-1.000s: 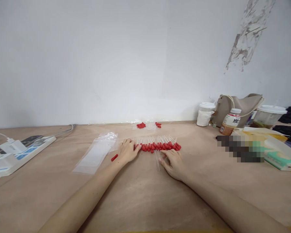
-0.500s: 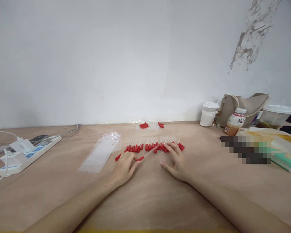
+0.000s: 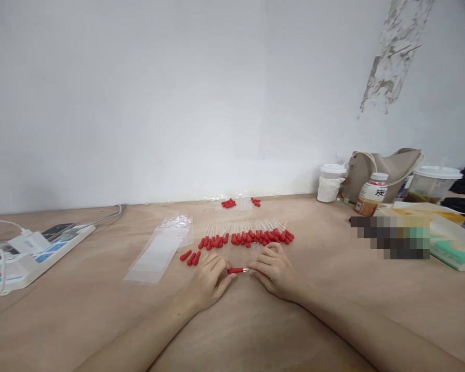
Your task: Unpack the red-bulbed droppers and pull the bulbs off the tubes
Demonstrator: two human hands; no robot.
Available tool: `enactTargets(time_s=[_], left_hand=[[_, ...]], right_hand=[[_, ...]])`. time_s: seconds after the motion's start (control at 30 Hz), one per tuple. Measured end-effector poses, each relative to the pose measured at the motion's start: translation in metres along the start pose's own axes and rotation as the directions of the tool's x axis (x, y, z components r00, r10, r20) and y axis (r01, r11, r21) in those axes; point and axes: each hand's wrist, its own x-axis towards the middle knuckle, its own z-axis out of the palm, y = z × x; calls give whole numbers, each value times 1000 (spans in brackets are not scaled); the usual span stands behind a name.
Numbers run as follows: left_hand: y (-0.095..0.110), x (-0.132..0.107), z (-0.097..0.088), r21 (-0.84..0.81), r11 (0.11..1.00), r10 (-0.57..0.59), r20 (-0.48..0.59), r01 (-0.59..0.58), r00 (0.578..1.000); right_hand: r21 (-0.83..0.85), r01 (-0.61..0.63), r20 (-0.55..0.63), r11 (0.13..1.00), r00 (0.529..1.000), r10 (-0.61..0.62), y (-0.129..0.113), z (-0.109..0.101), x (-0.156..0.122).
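Note:
A red rubber dropper bulb and a glass dropper tube lie end to end between my hands, joined or touching. My left hand is closed on the bulb's outer end. My right hand pinches the tube, most of which its fingers hide. Just beyond, assembled droppers lie in a row, red bulbs toward me and glass tips toward the wall. Several bare glass tubes show behind my right hand. Three loose red bulbs rest left of my left hand.
Clear plastic bags lie to the left, near a white power strip with chargers. More red bulbs sit in clear packaging by the wall. At right stand a lidded cup, a bottle and a grey bag.
My right hand has drawn back from the dropper row and closed on a glass tube. The hands are nearer each other, with a bulb and tube lined up between them. Loose bulbs at left are uncovered.

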Motion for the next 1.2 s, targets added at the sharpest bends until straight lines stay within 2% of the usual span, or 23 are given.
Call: enactTargets(time_s=[0.2, 0.33, 0.53, 0.93, 1.03, 1.1, 1.2], left_hand=[[7, 5, 0, 10, 996, 84, 57, -85, 995], [8, 5, 2, 40, 997, 63, 63, -66, 996], [6, 1, 3, 59, 994, 92, 89, -97, 992], [8, -2, 1, 46, 988, 143, 119, -149, 983], [5, -6, -3, 35, 993, 113, 71, -116, 991], [1, -8, -10, 22, 998, 52, 20, -53, 998], [-8, -6, -25, -22, 991, -135, -70, 133, 988]], right_hand=[[11, 59, -34, 998, 998, -59, -3, -1, 1], [0, 103, -55, 995, 993, -103, -2, 0, 0], [10, 126, -80, 992, 989, -125, -4, -2, -2], [20, 98, -6, 995, 995, -98, -7, -6, -5], [35, 69, -27, 997, 997, -68, -2, -10, -7], [31, -6, -59, 999, 998, 8, 5, -13, -10], [32, -185, -121, 982, 975, 187, 17, -14, -12]])
